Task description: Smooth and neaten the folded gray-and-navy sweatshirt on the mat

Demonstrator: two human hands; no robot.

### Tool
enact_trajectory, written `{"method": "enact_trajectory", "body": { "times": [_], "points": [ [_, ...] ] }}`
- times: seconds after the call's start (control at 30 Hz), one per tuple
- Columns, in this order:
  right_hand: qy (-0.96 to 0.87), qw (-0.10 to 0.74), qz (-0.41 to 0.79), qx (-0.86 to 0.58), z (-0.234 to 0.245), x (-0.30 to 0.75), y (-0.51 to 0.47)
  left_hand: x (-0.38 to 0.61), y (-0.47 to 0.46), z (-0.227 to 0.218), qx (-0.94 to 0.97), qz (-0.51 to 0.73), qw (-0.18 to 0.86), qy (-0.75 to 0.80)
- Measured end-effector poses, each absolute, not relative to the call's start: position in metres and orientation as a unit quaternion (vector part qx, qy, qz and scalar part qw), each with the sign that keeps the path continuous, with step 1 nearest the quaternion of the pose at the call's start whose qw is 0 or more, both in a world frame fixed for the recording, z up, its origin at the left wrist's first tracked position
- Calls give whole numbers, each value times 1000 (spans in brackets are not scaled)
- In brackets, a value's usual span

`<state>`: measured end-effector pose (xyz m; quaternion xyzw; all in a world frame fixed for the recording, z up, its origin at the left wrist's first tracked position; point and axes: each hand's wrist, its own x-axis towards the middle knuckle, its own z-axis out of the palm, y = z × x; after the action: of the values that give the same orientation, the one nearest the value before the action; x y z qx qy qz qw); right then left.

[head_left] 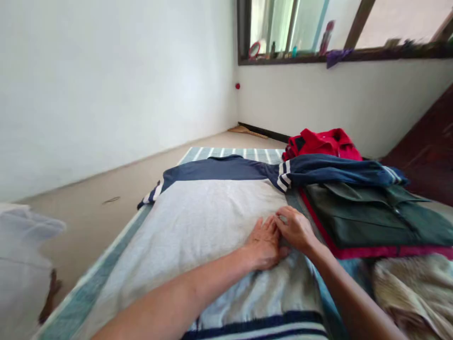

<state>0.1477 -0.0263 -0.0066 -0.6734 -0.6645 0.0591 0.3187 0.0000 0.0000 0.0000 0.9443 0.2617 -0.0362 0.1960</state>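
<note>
A grey shirt with a navy yoke and striped cuffs lies spread flat on a striped mat. My left hand rests palm down on the shirt's right side, fingers together and flat. My right hand sits right beside it, touching it, with its fingers curled in a pinch at the shirt's right edge. The shirt's right sleeve drapes over a neighbouring pile.
To the right lie a folded dark green garment with red trim and a red garment behind it. A beige knit cloth is at lower right. White fabric sits at far left. Window sill holds small items.
</note>
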Motion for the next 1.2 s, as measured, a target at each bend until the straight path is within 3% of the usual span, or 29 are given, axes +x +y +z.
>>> {"method": "enact_trajectory", "body": {
  "times": [0.33, 0.53, 0.97, 1.2],
  "points": [
    [-595, 351, 90, -717, -22, 149, -61, -3, -10, -1, 949, -18, 127, 288],
    [-506, 412, 134, -746, -18, 157, -63, 0, -8, -8, 957, 16, 96, 273],
    [-281, 473, 434, -713, 3, 161, -63, -6, -7, -14, 957, 63, 103, 265],
    [-246, 504, 495, -663, 13, 149, -63, -10, -7, -14, 951, 78, 128, 270]
  ]
}}
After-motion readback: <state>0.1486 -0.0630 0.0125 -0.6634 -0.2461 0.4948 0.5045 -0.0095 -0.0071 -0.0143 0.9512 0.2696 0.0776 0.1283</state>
